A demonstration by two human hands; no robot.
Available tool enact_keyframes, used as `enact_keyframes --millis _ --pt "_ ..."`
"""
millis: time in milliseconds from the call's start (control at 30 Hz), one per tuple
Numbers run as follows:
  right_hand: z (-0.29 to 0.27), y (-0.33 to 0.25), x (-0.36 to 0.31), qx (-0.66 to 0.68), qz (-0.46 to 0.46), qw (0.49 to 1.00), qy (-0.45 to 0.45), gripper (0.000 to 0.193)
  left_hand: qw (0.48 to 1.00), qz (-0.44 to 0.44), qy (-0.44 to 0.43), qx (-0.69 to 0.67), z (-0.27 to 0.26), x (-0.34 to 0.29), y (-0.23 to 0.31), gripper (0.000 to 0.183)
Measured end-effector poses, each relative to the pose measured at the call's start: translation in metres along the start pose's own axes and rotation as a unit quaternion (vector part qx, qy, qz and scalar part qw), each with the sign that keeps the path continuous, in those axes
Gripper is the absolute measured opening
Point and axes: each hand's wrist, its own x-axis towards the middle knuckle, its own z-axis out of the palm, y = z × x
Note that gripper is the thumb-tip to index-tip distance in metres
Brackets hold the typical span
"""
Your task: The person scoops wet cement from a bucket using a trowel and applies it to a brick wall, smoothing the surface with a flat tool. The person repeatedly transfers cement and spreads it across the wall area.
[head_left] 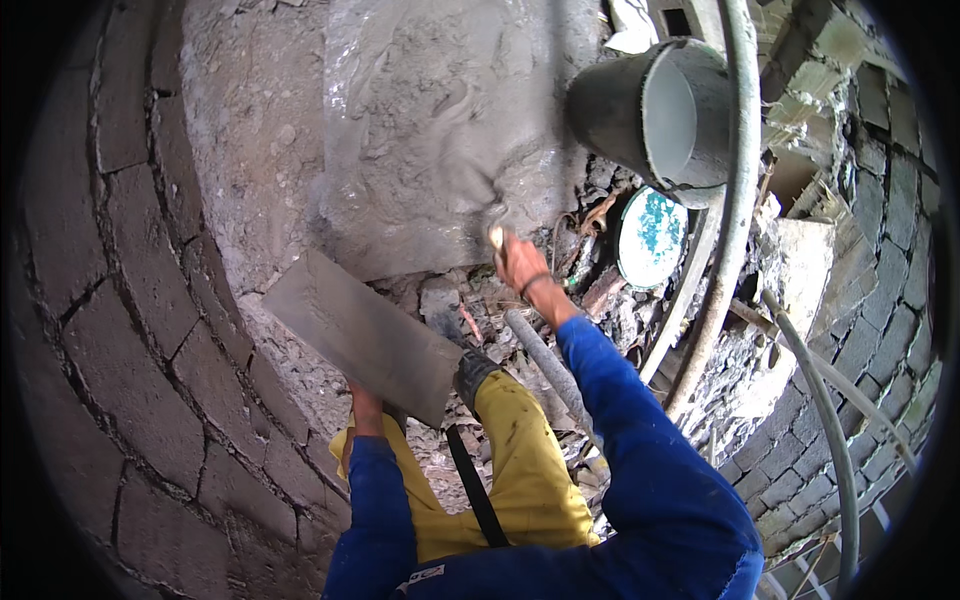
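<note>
My right hand is closed around the handle of a trowel. The trowel's blade is down in wet grey mortar, mostly covered by it. Swirls and a ridge mark the mortar around the blade. My left hand grips the near side of a flat rectangular grey board, its fingers partly hidden beneath. Tilted, the board spans the space in front of my legs, and its top face looks smooth and bare. A gap separates its far edge from the mortar.
A dark bucket lies tipped at the upper right, above a round lid with blue-green stains. A thick hose runs down the right side. Rubble and a pipe lie by my feet. A curved block wall stands at left.
</note>
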Motion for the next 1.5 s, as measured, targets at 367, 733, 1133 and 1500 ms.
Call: enact_keyframes --millis 367,733,1133,1500 --pt "0.153 0.039 -0.016 0.413 0.115 0.898 0.104 0.021 1.0 0.01 0.018 -0.012 0.022 0.009 0.025 0.048" --pt "0.025 -0.057 -0.004 0.654 0.101 0.742 -0.109 0.022 0.998 0.061 0.022 0.008 0.059 0.012 0.038 0.05" --pt "-0.067 -0.134 -0.174 0.236 -0.071 0.969 0.003 0.029 0.985 0.051 -0.087 0.138 0.143 0.025 0.051 0.057" --pt "-0.115 -0.082 -0.196 0.314 -0.134 0.922 0.183 0.015 0.995 -0.023 -0.073 0.056 0.095 0.016 0.055 0.059"
